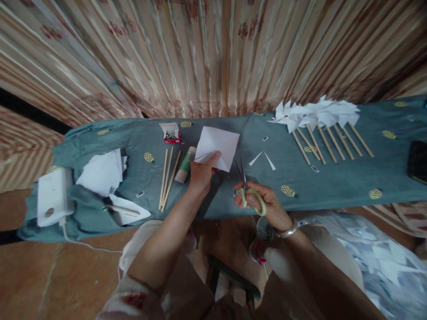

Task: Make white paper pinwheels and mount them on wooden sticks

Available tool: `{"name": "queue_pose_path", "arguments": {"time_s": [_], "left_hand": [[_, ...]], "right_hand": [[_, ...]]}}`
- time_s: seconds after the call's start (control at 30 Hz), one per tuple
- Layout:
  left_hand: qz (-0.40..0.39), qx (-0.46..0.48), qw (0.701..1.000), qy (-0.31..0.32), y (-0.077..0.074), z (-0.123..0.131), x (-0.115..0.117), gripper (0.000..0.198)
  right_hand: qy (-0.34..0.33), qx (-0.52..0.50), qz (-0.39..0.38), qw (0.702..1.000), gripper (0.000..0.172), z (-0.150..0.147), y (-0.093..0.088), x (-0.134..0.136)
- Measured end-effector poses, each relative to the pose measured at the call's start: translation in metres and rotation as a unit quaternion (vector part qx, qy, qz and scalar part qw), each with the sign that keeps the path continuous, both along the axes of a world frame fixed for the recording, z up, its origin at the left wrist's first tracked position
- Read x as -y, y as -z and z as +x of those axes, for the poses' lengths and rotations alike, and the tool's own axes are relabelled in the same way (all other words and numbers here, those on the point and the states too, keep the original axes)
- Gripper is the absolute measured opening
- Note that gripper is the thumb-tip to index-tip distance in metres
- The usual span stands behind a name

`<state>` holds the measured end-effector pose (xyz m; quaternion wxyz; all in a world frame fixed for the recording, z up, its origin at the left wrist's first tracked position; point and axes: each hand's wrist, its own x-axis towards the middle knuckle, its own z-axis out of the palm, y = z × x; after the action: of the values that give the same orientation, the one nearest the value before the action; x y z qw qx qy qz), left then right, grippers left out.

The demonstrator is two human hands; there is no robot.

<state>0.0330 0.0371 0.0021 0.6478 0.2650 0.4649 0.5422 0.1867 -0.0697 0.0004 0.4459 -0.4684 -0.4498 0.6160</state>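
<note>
A white paper square (218, 144) is pinched in my left hand (203, 174), with the thumb on top near its lower edge. My right hand (262, 202) has its fingers through the pale green handles of a pair of scissors (244, 175). The blades point up and stand slightly apart, just right of the paper's lower corner and not visibly touching it. Two thin white paper slivers (256, 158) lie on the cloth to the right of the blades.
Left of the paper lie a glue stick (185, 165), wooden sticks (166, 180), an open red box of pins (171, 134), white papers (102, 172) and a white device (53, 198). Several paper pinwheels (320, 114) on sticks lie right. A dark object (417, 161) sits far right.
</note>
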Motion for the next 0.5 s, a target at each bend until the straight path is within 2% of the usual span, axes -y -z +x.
{"name": "queue_pose_path", "arguments": {"time_s": [0.23,0.5], "left_hand": [[0.006,-0.023,1.000,-0.005,0.0016,0.0006,-0.0011,0.018],[-0.003,-0.038,0.999,0.003,0.0005,0.0024,0.0021,0.020]], "right_hand": [[-0.043,0.009,-0.042,0.998,0.041,-0.0037,0.0052,0.0023],[-0.034,-0.009,-0.052,0.998,0.040,-0.0062,0.0079,-0.0009]]}}
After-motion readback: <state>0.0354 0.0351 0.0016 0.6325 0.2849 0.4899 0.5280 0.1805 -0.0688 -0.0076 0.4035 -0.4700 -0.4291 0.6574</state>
